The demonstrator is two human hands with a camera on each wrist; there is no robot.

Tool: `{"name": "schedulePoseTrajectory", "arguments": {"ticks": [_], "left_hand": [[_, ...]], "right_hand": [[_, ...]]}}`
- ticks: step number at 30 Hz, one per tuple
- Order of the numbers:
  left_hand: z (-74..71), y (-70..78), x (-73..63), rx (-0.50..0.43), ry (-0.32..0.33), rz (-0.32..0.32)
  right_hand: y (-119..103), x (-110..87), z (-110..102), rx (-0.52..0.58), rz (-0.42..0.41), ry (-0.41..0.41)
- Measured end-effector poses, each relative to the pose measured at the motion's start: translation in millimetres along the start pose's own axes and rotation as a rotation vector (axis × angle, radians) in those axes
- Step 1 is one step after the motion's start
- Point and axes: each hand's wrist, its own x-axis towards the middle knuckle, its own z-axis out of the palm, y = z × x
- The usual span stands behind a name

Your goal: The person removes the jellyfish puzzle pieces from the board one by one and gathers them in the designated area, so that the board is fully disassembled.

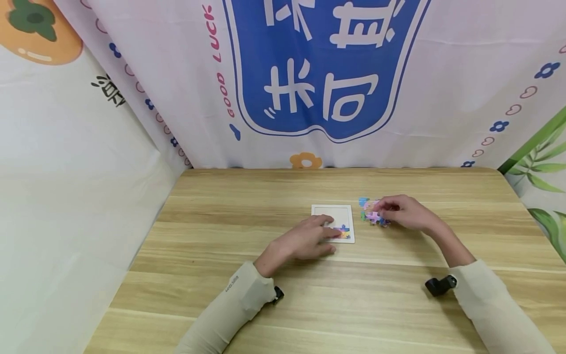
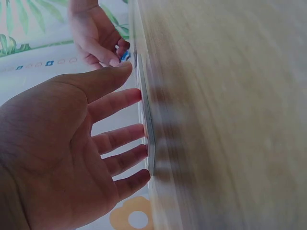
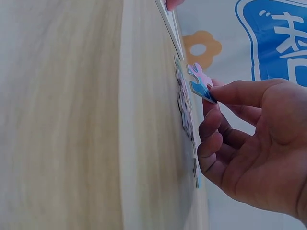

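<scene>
A square white puzzle tray (image 1: 341, 215) lies on the table, with joined colourful jigsaw pieces (image 1: 346, 230) in its near right corner. My left hand (image 1: 305, 239) rests over the tray's left and near part, fingers spread and fairly straight, fingertips on the tray and the pieces. To the right of the tray, my right hand (image 1: 409, 212) is over a cluster of loose jigsaw pieces (image 1: 370, 217) in pink, blue and green. In the right wrist view, its thumb and fingers pinch one pink-and-blue jigsaw piece (image 3: 203, 91), held tilted above the others.
The wood-grain table (image 1: 247, 196) extends around the tray on all sides. A printed cloth (image 1: 190, 98) with a blue emblem hangs along the table's far edge, and more cloth hangs at both sides. Black wrist cameras (image 1: 439, 285) sit at both cuffs.
</scene>
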Motion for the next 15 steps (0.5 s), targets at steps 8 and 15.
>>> {"name": "schedulePoseTrajectory", "arguments": {"ticks": [8, 15], "left_hand": [[0.0, 0.4, -0.1, -0.005, 0.000, -0.002], [1.6, -1.3, 1.1, 0.003, -0.002, -0.003]], "right_hand": [[7.8, -6.1, -10.4, -0.013, 0.034, 0.022], [15.4, -11.6, -18.4, -0.012, 0.043, 0.025]]}}
